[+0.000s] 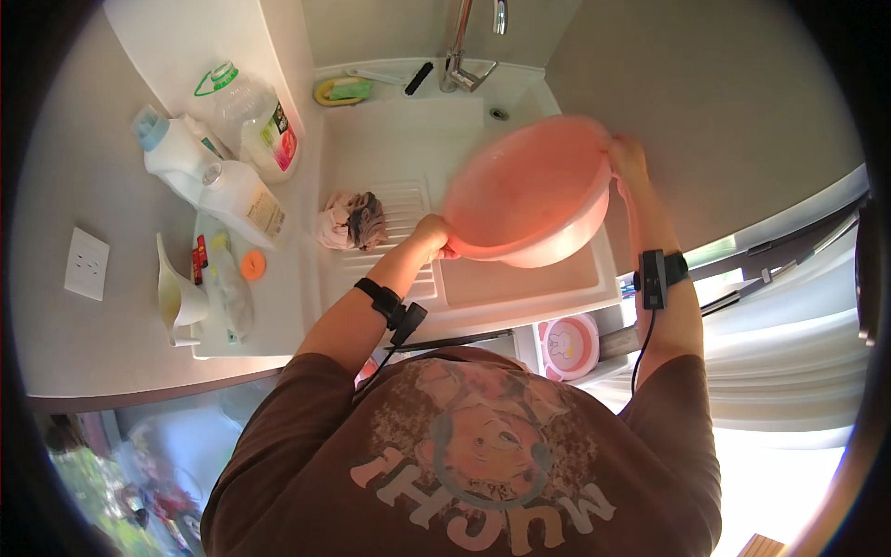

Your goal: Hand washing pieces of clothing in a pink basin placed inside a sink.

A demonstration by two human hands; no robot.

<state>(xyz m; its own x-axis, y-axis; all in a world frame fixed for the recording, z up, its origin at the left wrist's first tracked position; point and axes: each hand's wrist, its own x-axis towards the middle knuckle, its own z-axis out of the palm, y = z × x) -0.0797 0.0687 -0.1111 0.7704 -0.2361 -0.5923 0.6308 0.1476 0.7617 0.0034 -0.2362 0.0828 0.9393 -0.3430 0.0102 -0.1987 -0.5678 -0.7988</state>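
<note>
**Fig. Pink basin (524,190), held two-handed & tilted at sink (515,314)**

L hand (432,238): fingers pinch the near-L part of the basin's rim. R hand (628,162): fingers curled at the far-R rim, gripping it; exact finger placement blurred. Basin lies btwn the two sets of fingers, R side raised, its hollow turned up & toward L; gap to the sink floor can't be judged.

Just L of the L fingers: bundled cloth (353,223), pink w/ dark grey, on the sink's ridged washboard (408,202). Beyond both hands, at the back ledge: tap (455,72), black brush (419,78), green sponge (350,89) in a yellow dish (324,92). Drain hole (498,113): beyond the basin, btwn the hands.

Well L of the L fingers, on the worktop (278,320): clear bottle (243,121) w/ green handle, white bottle (174,153) w/ pale-blue cap, white jug (237,202), orange disc (252,265) & cream scoop (180,302). Black straps (382,299) circle both forearms, behind the fingers.
</note>
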